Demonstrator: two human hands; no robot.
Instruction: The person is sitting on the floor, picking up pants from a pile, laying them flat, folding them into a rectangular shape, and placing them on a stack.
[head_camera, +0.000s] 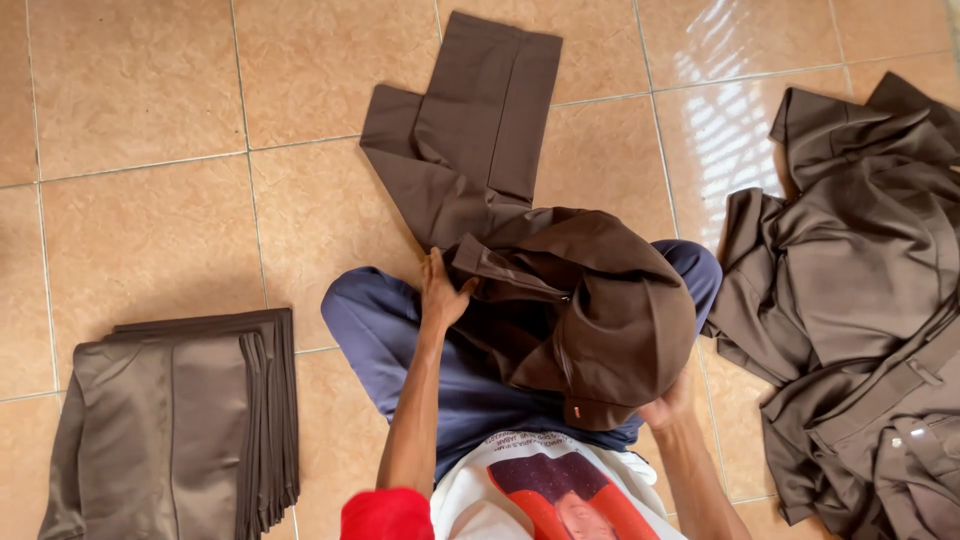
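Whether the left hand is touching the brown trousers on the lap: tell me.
Touching. The head view shows the left hand with its fingers closed on the waistband edge of the brown trousers, no gap visible between them.

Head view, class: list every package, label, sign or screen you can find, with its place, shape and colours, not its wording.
Small tag: on the brown trousers in the lap, near the right hand; tiny, pale with red.
Shirt print: on the white shirt, bottom centre; red and dark panel.
No packages, signs or screens.
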